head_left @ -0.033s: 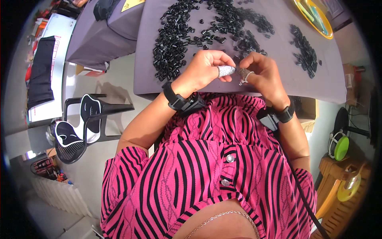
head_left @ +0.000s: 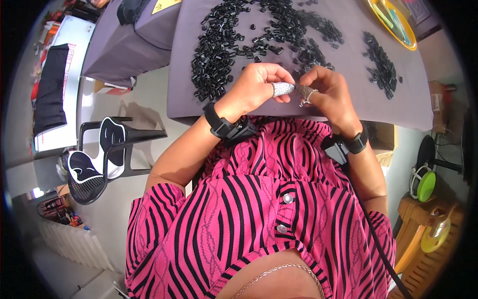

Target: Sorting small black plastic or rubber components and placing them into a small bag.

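Note:
My left hand (head_left: 261,84) and my right hand (head_left: 328,92) meet above the near edge of the grey-covered table. Both are closed in a pinch, fingertips almost touching. A small dark bit shows where they meet, too little of it to name, and the fingers hide the rest. A silvery-white cover (head_left: 283,89) wraps the left thumb. The right thumb has a darker, greyish cover, with a beaded ring (head_left: 309,95) beside it. Just past my hands lie many small, glossy black pieces (head_left: 214,55), heaped thickest at the left.
A separate pile of black pieces (head_left: 382,67) lies to the right on the table. Beyond it stands a yellow-rimmed tray (head_left: 411,46) holding long pale items. A black chair (head_left: 144,133) with a black-and-white cushion is at my left. An open cardboard box (head_left: 386,137) sits below the table's right side.

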{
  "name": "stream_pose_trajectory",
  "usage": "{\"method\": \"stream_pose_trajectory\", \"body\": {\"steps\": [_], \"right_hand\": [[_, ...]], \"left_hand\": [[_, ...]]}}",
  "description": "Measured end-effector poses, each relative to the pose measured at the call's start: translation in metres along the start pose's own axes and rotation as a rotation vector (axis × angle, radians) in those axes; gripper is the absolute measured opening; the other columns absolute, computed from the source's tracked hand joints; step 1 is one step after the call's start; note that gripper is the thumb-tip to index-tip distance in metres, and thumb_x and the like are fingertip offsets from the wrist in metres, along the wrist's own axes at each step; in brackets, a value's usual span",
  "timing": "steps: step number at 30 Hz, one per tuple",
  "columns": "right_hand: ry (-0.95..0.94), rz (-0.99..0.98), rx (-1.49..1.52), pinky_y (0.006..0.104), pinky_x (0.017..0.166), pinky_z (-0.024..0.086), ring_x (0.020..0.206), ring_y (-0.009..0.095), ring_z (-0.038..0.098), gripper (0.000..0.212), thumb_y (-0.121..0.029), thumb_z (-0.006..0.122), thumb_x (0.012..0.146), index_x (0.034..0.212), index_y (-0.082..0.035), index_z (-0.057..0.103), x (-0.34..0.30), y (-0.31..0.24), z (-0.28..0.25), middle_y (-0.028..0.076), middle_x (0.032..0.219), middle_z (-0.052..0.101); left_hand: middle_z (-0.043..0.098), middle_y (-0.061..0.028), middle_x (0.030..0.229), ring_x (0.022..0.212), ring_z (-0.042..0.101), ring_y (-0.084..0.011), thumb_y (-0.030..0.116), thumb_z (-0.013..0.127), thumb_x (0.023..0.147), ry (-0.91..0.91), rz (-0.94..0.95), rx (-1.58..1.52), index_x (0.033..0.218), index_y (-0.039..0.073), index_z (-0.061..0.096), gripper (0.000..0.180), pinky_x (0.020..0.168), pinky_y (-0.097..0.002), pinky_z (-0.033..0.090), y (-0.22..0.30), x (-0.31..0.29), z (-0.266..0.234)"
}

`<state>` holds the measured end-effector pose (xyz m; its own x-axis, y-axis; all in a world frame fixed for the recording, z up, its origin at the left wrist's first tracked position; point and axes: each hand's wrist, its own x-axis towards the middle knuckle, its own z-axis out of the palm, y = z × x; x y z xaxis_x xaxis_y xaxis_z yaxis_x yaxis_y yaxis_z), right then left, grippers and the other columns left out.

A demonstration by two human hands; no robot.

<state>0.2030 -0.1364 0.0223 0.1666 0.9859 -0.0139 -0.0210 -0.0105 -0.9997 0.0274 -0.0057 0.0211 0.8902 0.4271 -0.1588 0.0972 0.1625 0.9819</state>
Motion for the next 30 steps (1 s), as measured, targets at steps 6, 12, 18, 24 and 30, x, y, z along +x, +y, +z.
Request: {"method": "stream_pose_trajectory", "body": {"steps": [6,12,18,24,30], "right_hand": [[0.025,0.024,0.054,0.0218,0.061,0.049,0.07,0.007,0.059,0.012,0.008,0.059,0.08,0.09,0.001,0.058,0.004,0.012,0.008,0.003,0.084,0.062],[-0.054,0.084,0.055,0.0227,0.063,0.051,0.072,0.009,0.06,0.012,0.009,0.061,0.082,0.09,0.001,0.058,0.01,0.013,0.005,0.004,0.085,0.063],[-0.149,0.12,0.089,0.023,0.065,0.053,0.078,0.011,0.064,0.018,0.009,0.057,0.086,0.102,0.002,0.06,0.008,0.006,0.001,0.006,0.093,0.064],[-0.015,0.13,-0.165,0.0234,0.067,0.051,0.082,0.009,0.063,0.021,0.009,0.057,0.087,0.106,0.001,0.061,0.011,0.004,0.002,0.003,0.098,0.066],[-0.126,-0.163,-0.716,0.0336,0.07,0.051,0.078,0.025,0.065,0.025,0.006,0.061,0.078,0.101,0.002,0.065,0.036,-0.014,0.035,0.013,0.091,0.064]], "left_hand": [[0.07,-0.0069,0.088,0.077,0.068,-0.0131,0.0,0.058,0.092,0.001,0.038,-0.063,0.102,-0.001,0.066,0.013,0.073,-0.0266,0.057,-0.022,0.001,-0.006],[0.07,-0.0076,0.088,0.076,0.068,-0.0137,-0.001,0.056,0.091,-0.004,0.031,-0.049,0.102,-0.001,0.066,0.015,0.071,-0.0267,0.056,-0.023,0.002,-0.006],[0.07,-0.0082,0.088,0.076,0.068,-0.0137,0.0,0.056,0.092,0.006,0.05,-0.047,0.102,-0.001,0.066,0.014,0.071,-0.0271,0.056,-0.02,-0.004,-0.019],[0.071,-0.0095,0.094,0.074,0.067,-0.0126,0.006,0.061,0.093,0.228,0.126,-0.199,0.104,0.001,0.066,0.013,0.07,-0.0256,0.054,-0.012,-0.022,-0.039],[0.07,-0.0149,0.1,0.076,0.067,-0.0156,0.003,0.057,0.095,0.32,0.168,-0.354,0.109,-0.001,0.063,0.016,0.072,-0.0288,0.055,-0.027,-0.025,-0.041]]}}
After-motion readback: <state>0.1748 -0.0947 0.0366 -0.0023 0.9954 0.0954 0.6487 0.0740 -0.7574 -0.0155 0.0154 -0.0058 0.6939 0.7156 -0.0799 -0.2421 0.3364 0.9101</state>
